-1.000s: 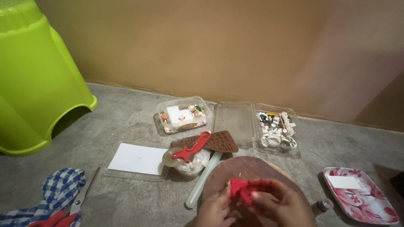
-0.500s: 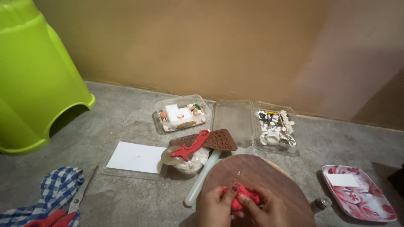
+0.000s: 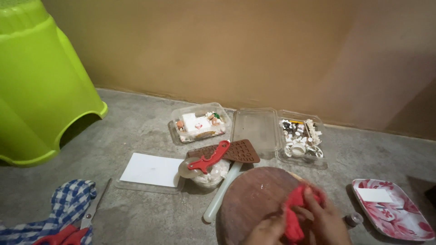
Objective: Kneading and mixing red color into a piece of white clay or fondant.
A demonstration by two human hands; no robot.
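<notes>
The floor (image 3: 136, 122) was rough, matt grey concrete. A round wooden board (image 3: 254, 199) looked dark and smooth, faintly scuffed. The red lump (image 3: 294, 213) pressed between the left hand (image 3: 268, 231) and right hand (image 3: 324, 220) looked soft, matt and doughy. The lidded boxes (image 3: 254, 127) were clear, glossy plastic; the green stool (image 3: 36, 81) was shiny moulded plastic. The checked cloth (image 3: 68, 204) was woven fabric. The brown mould (image 3: 236, 150) looked like matt rubbery silicone, and the flowered tray (image 3: 399, 222) was glossy.

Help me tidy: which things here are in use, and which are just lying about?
In use: red lump, left hand, right hand, round wooden board.
Lying about: scissors, checked cloth, green stool, flowered tray.
</notes>
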